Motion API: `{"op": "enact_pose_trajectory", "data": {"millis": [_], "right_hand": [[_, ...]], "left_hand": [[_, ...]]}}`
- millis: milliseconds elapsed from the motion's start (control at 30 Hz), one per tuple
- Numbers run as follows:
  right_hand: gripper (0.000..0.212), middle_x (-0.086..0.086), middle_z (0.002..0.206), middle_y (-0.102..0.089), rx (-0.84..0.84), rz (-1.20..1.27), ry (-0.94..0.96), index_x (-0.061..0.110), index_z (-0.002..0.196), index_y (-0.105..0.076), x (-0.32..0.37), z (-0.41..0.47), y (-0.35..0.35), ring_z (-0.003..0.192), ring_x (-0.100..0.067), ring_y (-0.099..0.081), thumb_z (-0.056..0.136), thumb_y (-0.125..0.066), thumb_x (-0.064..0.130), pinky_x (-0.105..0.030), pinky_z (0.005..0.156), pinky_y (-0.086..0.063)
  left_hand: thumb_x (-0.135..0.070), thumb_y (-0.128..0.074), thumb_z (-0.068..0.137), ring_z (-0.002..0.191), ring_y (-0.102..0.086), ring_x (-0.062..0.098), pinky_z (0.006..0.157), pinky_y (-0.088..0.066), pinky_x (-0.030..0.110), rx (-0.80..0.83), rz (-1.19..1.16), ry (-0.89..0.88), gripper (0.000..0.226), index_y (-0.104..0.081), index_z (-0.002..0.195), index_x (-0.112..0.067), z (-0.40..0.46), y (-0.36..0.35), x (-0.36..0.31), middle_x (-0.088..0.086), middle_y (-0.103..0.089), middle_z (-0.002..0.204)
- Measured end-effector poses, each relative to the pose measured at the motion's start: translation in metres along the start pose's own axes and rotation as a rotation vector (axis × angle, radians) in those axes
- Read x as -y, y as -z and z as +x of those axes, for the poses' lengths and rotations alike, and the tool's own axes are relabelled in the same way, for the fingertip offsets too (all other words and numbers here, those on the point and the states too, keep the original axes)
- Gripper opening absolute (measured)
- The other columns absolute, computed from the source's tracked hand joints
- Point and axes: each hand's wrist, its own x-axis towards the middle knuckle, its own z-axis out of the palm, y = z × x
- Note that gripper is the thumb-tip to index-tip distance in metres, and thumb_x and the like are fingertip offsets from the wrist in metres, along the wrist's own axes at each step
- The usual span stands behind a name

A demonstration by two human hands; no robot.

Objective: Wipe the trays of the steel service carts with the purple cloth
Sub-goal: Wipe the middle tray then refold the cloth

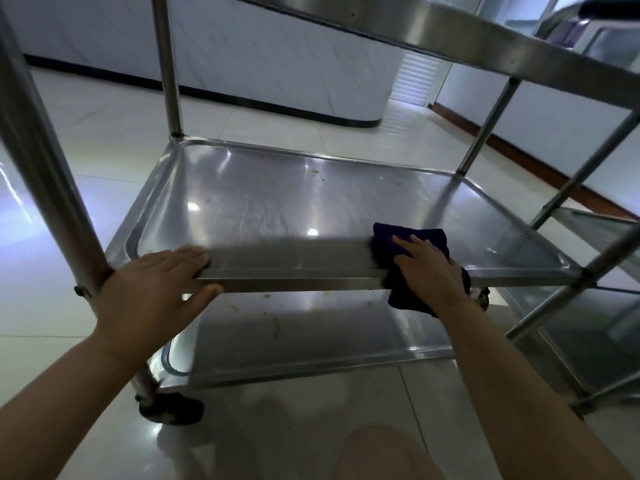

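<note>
Left hand: gripped near rim of middle tray, fingers together on top, thumb curled under edge, beside front-left post. Purple cloth: draped over same rim, right of ctr, partly hanging below. Right hand: lay flat on cloth, fingers straight, slightly spread. Bottom tray: showed greenish specks. Second cart: stood at far right.
</note>
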Motion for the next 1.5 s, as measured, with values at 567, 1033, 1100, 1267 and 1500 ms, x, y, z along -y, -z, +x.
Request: {"op": "enact_pose_trajectory", "data": {"millis": [567,1033,1100,1267,1500], "right_hand": [[0.094,-0.009,0.148,-0.041,-0.306,-0.19,0.797,0.023,0.151,-0.019,0.256,-0.097,-0.067,0.13,-0.028,-0.043,0.076,-0.075,0.032,-0.052,0.101,-0.037],[0.072,-0.01,0.127,-0.061,-0.62,-0.307,0.78,0.02,0.138,-0.04,0.038,-0.039,-0.055,0.112,-0.027,-0.058,0.078,-0.077,0.027,-0.043,0.083,-0.05],[0.071,-0.011,0.126,-0.061,-0.592,-0.309,0.76,0.019,0.138,-0.04,0.002,-0.031,-0.049,0.112,-0.028,-0.059,0.078,-0.078,0.026,-0.044,0.083,-0.05],[0.063,-0.011,0.124,-0.063,-0.585,-0.301,0.697,0.02,0.136,-0.043,-0.087,-0.01,-0.038,0.111,-0.028,-0.06,0.081,-0.072,0.027,-0.044,0.083,-0.05],[0.052,-0.011,0.12,-0.065,-0.602,-0.23,0.64,0.019,0.133,-0.044,-0.207,0.019,-0.021,0.115,-0.024,-0.05,0.085,-0.06,0.031,-0.045,0.087,-0.047]], "left_hand": [[0.0,-0.056,0.074,0.082,-0.061,0.034,0.072,-0.048,0.035,-0.264,-0.042,0.191,0.024,-0.068,0.094,0.002,-0.069,0.039,0.033,0.018,-0.068,0.087],[-0.004,-0.052,0.075,0.083,-0.048,0.021,0.074,-0.036,0.029,-0.19,-0.205,-0.128,0.022,-0.066,0.092,-0.005,0.011,-0.011,-0.068,0.011,-0.065,0.087],[-0.006,-0.056,0.074,0.082,-0.053,0.022,0.072,-0.041,0.031,-0.137,-0.198,-0.148,0.022,-0.067,0.093,-0.006,0.024,-0.021,-0.097,0.01,-0.066,0.089],[-0.004,-0.069,0.074,0.078,-0.062,0.025,0.072,-0.049,0.033,0.041,-0.153,-0.178,0.018,-0.07,0.091,-0.009,0.055,-0.045,-0.165,0.009,-0.068,0.089],[-0.02,-0.07,0.079,0.084,-0.061,0.02,0.08,-0.048,0.034,0.243,-0.133,-0.226,0.019,-0.067,0.097,-0.015,0.113,-0.084,-0.265,0.003,-0.067,0.093]]}}
